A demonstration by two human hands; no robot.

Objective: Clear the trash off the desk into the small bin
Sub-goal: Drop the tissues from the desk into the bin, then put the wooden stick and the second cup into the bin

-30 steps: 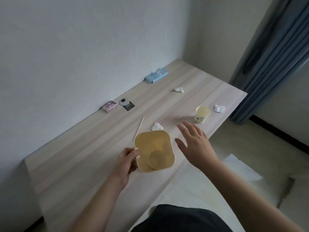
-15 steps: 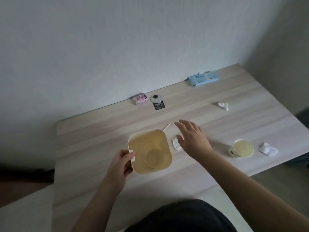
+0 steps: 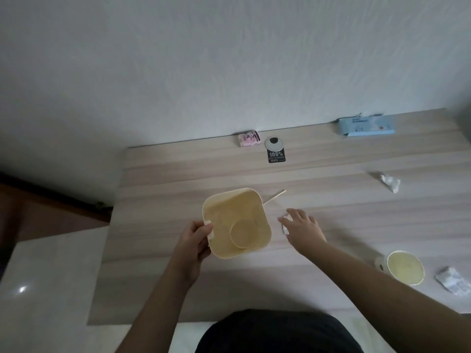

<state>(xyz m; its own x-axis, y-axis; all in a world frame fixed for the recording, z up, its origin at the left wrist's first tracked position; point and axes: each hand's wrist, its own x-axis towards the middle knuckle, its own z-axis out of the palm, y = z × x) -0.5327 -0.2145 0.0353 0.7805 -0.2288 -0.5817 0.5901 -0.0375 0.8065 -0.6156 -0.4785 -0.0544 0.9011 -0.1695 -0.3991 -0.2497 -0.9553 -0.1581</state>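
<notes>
Your left hand (image 3: 195, 247) grips the small bin (image 3: 237, 222) upright, mouth up; your right hand (image 3: 303, 229), fingers spread, covers a crumpled tissue (image 3: 285, 229); the stick (image 3: 274, 195) points far-right.

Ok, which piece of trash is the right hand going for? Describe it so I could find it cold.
Start at the yellow bin that the left hand holds over the desk. Just right of it, the right hand is on a crumpled white tissue, mostly hidden under the fingers. Two other tissues lie further right, untouched, and this one lies nearest the thin wooden stick.

Head view looks steeply down on desk (image 3: 178, 289).
</notes>
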